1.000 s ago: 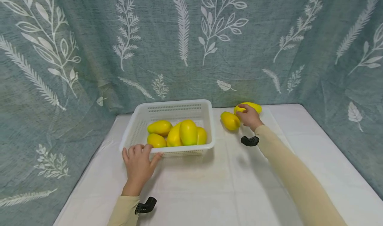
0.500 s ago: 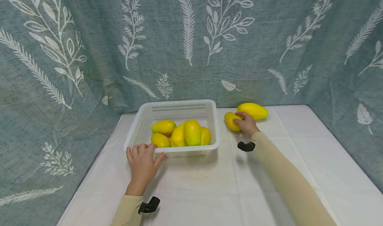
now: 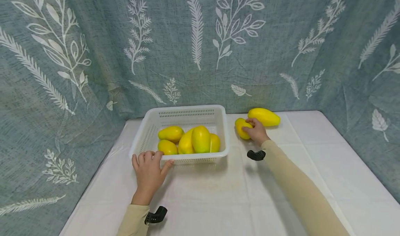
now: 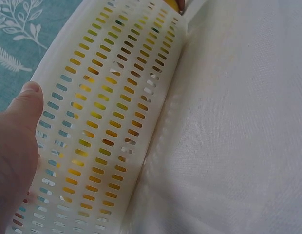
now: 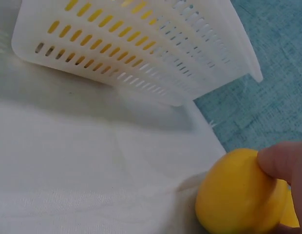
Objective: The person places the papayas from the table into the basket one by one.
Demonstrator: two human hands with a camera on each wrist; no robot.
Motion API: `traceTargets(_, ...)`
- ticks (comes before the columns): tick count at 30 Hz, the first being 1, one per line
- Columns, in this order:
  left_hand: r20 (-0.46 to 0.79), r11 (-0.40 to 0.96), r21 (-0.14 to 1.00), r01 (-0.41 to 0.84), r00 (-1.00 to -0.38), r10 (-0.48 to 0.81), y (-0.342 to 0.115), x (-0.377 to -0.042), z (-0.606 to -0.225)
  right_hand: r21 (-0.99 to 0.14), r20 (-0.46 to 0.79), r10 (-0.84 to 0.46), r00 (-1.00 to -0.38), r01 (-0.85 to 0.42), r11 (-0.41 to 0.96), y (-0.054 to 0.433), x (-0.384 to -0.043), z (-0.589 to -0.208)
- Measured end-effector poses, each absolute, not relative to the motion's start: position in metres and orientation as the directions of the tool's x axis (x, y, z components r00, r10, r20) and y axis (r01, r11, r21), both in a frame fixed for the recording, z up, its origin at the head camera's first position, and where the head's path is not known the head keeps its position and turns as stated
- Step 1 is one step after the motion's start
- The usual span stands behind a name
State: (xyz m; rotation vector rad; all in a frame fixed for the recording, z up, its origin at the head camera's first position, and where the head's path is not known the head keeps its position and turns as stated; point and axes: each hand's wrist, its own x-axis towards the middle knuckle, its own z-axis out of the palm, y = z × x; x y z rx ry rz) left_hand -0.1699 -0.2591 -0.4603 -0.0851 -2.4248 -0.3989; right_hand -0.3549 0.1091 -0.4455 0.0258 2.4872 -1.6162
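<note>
Five yellow fruits (image 3: 201,139) show inside a white perforated basket (image 3: 200,156) at centre frame, its near rim held in the left hand's (image 3: 149,175) grip, while the right hand's (image 3: 258,132) grip pinches a loose fruit (image 3: 240,128) on the white-covered bench (image 3: 206,201), right of centre, near a longer fruit (image 3: 264,117).

Shows a blue-green curtain (image 3: 168,31) draped from eight o'clock over twelve to four, printed with a pale fern (image 3: 197,31) at twelve, a leafy branch (image 3: 225,19) at one, a lone leaf (image 3: 379,122) at three. Also takes in a white cloth (image 3: 212,201), faintly creased, spread toward six.
</note>
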Motion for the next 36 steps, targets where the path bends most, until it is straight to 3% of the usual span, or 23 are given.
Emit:
traceTargets(6,0.619,0.955,0.255,0.148,-0.784,-0.044,-0.261,-0.170,-0.459,-0.927,-0.141,-0.079,-0.987,0.104,0.360,0.110,-0.353,-0.429)
traceTargets(18,0.623,0.960,0.243,0.140,-0.781,-0.044,-0.267,-0.172,-0.455,-0.974,-0.004,-0.176,-0.984,-0.036,0.223,0.073,-0.337,-0.349)
traceTargets(24,0.616,0.959,0.249,0.134,-0.786,-0.050,-0.265,-0.172,-0.456,-0.949,0.024,-0.247,-0.969,-0.100,0.299,0.044,-0.320,-0.335)
traceTargets(36,0.613,0.956,0.258,0.139,-0.788,-0.051,-0.260,-0.171,-0.460,-0.865,-0.146,-0.332,-0.932,-0.043,0.500,0.020,-0.301,-0.351)
